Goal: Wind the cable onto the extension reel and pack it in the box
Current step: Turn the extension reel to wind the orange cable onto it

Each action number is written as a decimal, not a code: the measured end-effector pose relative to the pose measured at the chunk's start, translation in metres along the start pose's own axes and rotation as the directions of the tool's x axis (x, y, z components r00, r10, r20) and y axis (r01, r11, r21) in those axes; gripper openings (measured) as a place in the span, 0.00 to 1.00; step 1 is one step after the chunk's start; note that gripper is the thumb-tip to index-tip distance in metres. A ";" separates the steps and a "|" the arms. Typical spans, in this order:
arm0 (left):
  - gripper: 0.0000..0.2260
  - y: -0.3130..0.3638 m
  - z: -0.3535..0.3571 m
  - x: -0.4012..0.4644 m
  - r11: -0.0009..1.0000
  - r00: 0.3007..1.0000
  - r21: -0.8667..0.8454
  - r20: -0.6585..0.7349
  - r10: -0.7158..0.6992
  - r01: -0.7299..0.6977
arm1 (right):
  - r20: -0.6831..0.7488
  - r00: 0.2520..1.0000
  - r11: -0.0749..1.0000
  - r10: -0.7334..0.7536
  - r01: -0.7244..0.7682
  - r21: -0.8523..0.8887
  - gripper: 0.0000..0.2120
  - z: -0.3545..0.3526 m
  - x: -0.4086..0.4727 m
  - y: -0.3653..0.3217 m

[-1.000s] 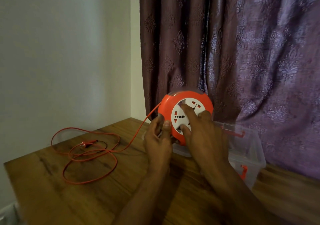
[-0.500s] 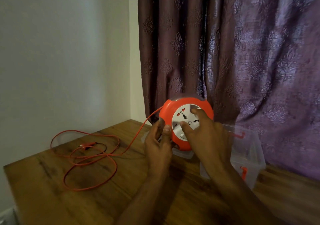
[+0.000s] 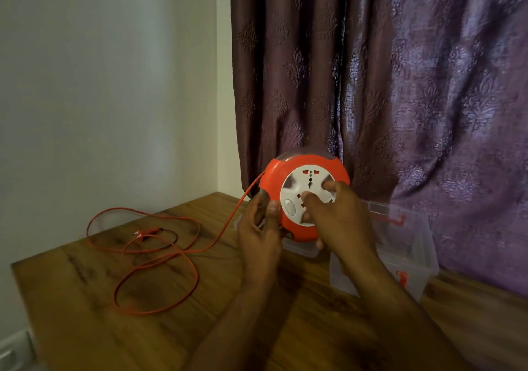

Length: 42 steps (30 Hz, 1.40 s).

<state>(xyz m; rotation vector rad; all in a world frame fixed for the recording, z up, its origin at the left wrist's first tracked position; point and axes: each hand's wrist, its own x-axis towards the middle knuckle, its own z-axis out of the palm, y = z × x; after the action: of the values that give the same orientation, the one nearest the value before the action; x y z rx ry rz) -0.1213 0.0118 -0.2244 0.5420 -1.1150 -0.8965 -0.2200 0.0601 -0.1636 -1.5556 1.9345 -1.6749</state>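
Note:
An orange extension reel (image 3: 337,172) with a white socket face is held upright above the table's middle. My left hand (image 3: 261,229) grips its left rim. My right hand (image 3: 335,217) presses its fingers onto the white face. An orange cable (image 3: 160,259) runs from the reel's left side down onto the table and lies in loose loops, with its plug (image 3: 143,232) inside the loops. A clear plastic box (image 3: 420,256) with orange latches stands behind my right hand, partly hidden by it.
The wooden table (image 3: 85,313) ends at a corner on the left, close to a white wall. A purple patterned curtain (image 3: 400,84) hangs just behind the box. A clear lid (image 3: 303,249) lies flat beneath the reel.
The white socket face has turned under my right fingers. The reel sits a little lower in view. The cable loops on the table have shifted slightly towards the reel.

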 end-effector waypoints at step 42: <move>0.13 0.006 0.006 0.002 0.994 0.997 0.088 0.020 0.070 -0.072 | -0.101 0.958 0.915 -0.267 0.219 -0.338 0.29 0.003 -0.002 0.018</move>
<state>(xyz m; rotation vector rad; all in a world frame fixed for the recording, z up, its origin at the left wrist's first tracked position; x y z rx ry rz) -0.1242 0.0135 -0.2169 0.5648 -1.1867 -0.7944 -0.2270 0.0566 -0.1798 -1.9121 2.2677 -1.6647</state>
